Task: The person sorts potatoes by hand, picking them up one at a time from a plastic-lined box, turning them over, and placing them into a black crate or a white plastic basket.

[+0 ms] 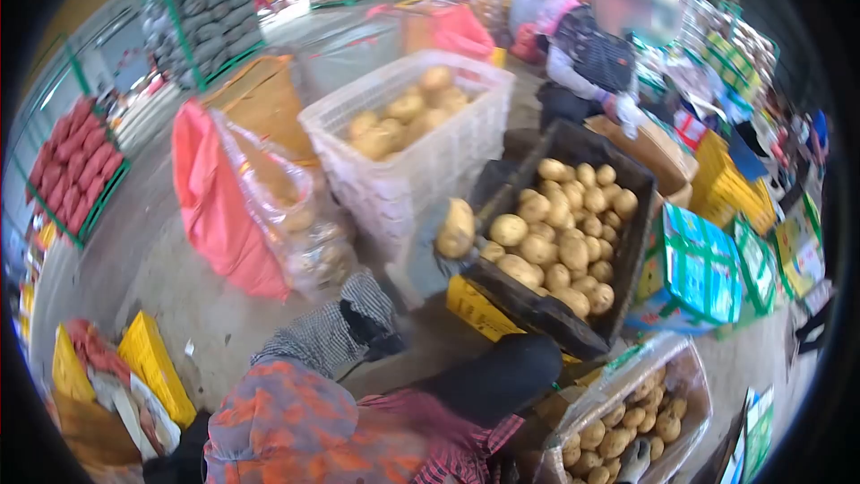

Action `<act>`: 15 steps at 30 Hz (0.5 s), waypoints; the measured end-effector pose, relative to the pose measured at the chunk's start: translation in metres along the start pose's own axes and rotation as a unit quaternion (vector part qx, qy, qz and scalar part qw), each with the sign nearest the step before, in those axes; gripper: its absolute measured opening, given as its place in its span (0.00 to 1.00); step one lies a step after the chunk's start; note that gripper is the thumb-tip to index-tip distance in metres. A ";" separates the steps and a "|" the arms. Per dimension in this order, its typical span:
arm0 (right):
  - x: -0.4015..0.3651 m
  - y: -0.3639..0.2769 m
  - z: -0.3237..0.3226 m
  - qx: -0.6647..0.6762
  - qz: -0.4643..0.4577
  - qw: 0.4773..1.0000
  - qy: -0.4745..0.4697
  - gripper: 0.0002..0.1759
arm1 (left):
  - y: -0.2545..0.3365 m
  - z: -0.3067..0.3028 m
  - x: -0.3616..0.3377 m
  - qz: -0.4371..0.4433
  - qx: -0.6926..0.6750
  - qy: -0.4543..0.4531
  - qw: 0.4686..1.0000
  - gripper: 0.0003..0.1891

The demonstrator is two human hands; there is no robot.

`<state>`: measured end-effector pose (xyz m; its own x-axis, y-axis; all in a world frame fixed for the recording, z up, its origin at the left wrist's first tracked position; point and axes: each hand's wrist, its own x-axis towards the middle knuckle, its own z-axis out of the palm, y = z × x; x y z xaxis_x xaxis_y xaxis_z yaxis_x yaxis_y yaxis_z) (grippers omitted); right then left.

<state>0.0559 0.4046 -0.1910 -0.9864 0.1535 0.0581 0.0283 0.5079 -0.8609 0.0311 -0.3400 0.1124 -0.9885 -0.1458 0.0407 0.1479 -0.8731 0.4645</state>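
Note:
My left hand (425, 253), in a grey glove and smeared by motion, holds a large potato (456, 229) by the left edge of a dark crate (618, 327). A checked sleeve and dark cuff lead to it. Several loose potatoes (560, 224) lie in that tilted crate. At the lower right, my right hand (637, 460), gloved in grey, reaches among potatoes in a box lined with clear plastic (703, 399). Its fingers are partly hidden, so whether it grips a potato does not show.
A white slatted basket (403, 170) with potatoes stands beyond my left hand, beside a pink sack (219, 206). Blue-green boxes (690, 269) sit right of the crate. A person (587, 63) in gloves sits behind it. Yellow crates (157, 367) lie at the lower left.

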 end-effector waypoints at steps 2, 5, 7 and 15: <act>0.000 0.057 -0.013 0.062 0.081 0.994 -0.048 0.23 | 0.050 -0.039 -0.015 0.108 -0.022 0.083 0.990 0.18; -0.021 -0.066 -0.009 -0.131 0.254 0.956 -0.064 0.27 | 0.129 -0.095 -0.041 0.287 0.028 0.125 0.949 0.15; -0.021 -0.072 -0.010 -0.124 0.240 0.961 -0.058 0.24 | 0.180 -0.121 -0.067 0.336 0.004 0.164 0.927 0.17; -0.020 -0.082 -0.013 -0.100 0.199 0.974 -0.048 0.13 | 0.238 -0.136 -0.106 0.382 -0.034 0.265 0.885 0.27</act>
<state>0.0750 0.3708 -0.1152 -0.9010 0.2965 -0.3167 0.4334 0.5809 -0.6890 0.1756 -0.5956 0.0985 -0.4483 -0.8872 -0.1092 0.7858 -0.4493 0.4249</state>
